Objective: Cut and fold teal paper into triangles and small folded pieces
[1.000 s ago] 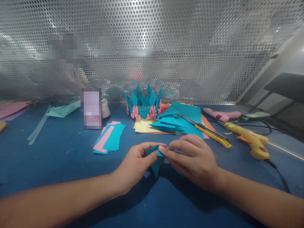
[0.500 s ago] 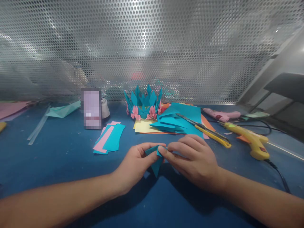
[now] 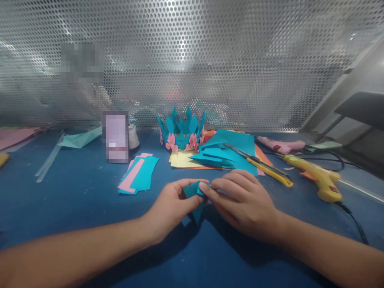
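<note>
A small folded piece of blue paper [image 3: 191, 191] is pinched between my two hands, its pointed end hanging downward. My left hand [image 3: 171, 208] grips it from the left, thumb across the front and fingers behind. With thumb and fingertips, my right hand [image 3: 246, 204] presses a small fold at its upper right edge. Beyond the hands stands a blue paper crown [image 3: 182, 132] with pink paper bows. Cut blue and pink paper strips [image 3: 145, 174] lie to the left of my hands.
Blue sheets [image 3: 240, 140] and folded pieces lie over yellow and orange paper, topped by a yellow utility knife [image 3: 270, 172]. A yellow glue gun [image 3: 321, 176] and a pink one [image 3: 282, 145] rest at the right. A white thread spool [image 3: 133, 137] stands behind a blurred upright panel [image 3: 117, 136].
My left thumb has slid slightly down the paper, and more of the small fold at the top shows. Both hands keep their hold in nearly the same place.
</note>
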A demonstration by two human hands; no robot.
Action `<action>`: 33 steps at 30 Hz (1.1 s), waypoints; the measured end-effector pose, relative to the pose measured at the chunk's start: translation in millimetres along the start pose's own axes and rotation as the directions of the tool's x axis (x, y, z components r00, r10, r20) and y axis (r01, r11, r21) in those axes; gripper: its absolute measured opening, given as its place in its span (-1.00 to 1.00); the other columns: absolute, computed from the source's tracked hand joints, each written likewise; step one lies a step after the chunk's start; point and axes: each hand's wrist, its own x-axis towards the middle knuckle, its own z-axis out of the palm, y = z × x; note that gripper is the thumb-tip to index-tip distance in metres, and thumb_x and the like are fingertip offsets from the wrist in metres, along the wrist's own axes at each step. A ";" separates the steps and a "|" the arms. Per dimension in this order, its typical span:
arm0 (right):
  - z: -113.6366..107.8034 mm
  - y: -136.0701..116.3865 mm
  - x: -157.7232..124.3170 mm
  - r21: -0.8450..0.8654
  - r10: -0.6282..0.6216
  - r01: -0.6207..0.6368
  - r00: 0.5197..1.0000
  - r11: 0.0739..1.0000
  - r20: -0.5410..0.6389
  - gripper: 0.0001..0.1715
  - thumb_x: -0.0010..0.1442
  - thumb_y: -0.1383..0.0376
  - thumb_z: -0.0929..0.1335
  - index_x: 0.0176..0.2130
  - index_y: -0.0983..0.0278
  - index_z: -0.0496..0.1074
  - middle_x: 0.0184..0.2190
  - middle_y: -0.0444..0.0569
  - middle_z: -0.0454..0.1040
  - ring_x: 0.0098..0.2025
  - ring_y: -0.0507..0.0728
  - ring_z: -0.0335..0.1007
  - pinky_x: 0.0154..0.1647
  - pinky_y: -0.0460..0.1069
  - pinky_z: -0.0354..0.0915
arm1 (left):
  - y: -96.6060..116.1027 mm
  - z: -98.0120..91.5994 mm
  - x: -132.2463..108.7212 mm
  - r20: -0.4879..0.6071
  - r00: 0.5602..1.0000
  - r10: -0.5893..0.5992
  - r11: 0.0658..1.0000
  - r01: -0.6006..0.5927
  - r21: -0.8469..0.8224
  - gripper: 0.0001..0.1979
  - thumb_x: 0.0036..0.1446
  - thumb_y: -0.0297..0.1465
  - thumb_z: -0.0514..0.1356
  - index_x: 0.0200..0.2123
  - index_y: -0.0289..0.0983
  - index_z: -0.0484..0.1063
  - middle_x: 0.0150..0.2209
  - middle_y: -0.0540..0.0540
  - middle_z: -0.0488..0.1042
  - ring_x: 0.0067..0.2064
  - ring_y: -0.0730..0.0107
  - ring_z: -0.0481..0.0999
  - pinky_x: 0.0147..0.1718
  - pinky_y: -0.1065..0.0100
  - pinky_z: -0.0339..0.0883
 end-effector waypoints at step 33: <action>8.3 -0.1 1.9 0.610 0.562 -0.589 0.782 0.530 0.268 -0.82 0.18 0.31 0.31 -0.47 0.26 0.33 -0.53 -0.13 0.38 -0.46 0.02 0.31 -0.42 -0.09 0.29 | -3.7 -0.9 -0.8 -0.005 0.997 -0.081 0.996 0.081 -0.030 -0.70 0.01 -0.26 0.30 -0.17 -0.23 0.43 -0.45 0.04 0.40 -0.45 0.57 0.33 -0.49 0.50 0.14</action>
